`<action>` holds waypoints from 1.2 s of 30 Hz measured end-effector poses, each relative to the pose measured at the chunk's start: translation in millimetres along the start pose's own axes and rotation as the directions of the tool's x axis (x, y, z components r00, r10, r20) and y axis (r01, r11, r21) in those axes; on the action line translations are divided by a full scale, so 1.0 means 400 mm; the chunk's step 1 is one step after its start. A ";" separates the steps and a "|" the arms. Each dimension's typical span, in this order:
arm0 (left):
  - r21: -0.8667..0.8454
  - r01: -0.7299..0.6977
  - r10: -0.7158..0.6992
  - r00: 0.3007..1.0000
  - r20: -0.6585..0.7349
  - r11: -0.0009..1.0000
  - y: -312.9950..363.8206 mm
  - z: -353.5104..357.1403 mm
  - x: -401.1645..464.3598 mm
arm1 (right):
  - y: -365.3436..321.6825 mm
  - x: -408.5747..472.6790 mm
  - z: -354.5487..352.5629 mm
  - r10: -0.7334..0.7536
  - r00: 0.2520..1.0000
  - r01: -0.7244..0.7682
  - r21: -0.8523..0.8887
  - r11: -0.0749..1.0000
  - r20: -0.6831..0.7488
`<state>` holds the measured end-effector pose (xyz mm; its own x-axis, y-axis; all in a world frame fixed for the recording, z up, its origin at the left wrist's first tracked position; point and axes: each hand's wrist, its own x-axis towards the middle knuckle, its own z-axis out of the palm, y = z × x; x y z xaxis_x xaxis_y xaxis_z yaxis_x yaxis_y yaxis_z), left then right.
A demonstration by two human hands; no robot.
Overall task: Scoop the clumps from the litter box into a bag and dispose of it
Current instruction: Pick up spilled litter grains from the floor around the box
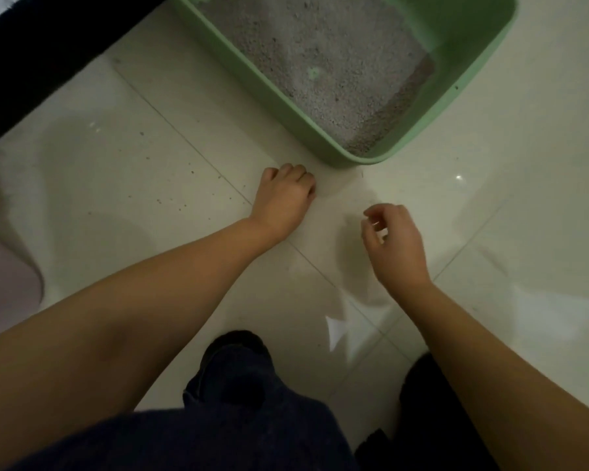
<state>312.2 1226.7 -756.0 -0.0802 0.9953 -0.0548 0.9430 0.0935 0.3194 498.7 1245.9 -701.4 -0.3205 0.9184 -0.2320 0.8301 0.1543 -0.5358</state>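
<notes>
Litter box (483, 96) on pale tiled floor (133, 158)

This looks like a room in my home. I am crouched over a glossy floor (123, 185) of large pale tiles with thin grout lines, and ceiling light glints off it. At the top of the frame a green litter box (432, 124) filled with grey litter (320, 69) sits directly on the tiles. Small grains (181, 207) lie scattered across the floor at the left. A dark mat or rug edge (48, 52) runs across the upper left corner.
</notes>
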 end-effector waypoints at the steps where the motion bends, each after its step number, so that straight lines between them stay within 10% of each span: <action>1: 0.029 -0.015 0.016 1.000 -0.008 0.999 -0.005 -0.001 0.004 | 0.015 0.002 0.022 0.030 0.998 -0.029 -0.031 0.999 0.062; 8: 0.064 -0.126 0.125 0.992 0.012 0.990 -0.021 0.012 0.021 | -0.005 0.075 0.086 -0.025 0.996 0.040 -0.180 0.983 0.087; 12: -0.147 0.024 -0.056 0.975 -0.216 0.989 -0.027 -0.026 -0.015 | -0.012 0.093 0.099 -0.046 0.996 0.062 -0.232 0.971 0.077; 19: -0.450 -0.010 -0.337 0.648 -0.683 0.893 -0.020 -0.281 0.086 | -0.013 0.103 0.106 -0.076 0.991 0.109 -0.328 0.938 0.114; 24: -0.067 0.147 -0.156 0.976 -0.153 0.987 0.017 -0.314 0.214 | -0.046 0.091 0.057 -0.169 0.975 0.198 -0.213 0.957 0.144; 26: -0.084 0.200 -0.205 0.978 -0.051 0.976 0.005 -0.301 0.210 | -0.090 0.068 0.012 -0.293 0.951 0.299 -0.047 0.953 0.100; 31: -0.276 0.114 -0.214 0.906 -0.366 0.954 -0.069 -0.287 0.096 | -0.218 0.093 -0.142 -0.415 0.874 0.456 0.131 0.881 -0.252; 36: -0.400 0.274 -0.397 0.879 -0.266 0.874 -0.163 -0.260 -0.046 | -0.236 0.256 -0.178 -0.192 0.958 0.201 0.021 0.979 -0.213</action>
<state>218.6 1204.9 -677.4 -0.5303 0.8443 0.0764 0.6734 0.3647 0.6431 420.1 1351.2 -617.0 -0.3690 0.9279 0.0535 0.7392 0.3279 -0.5883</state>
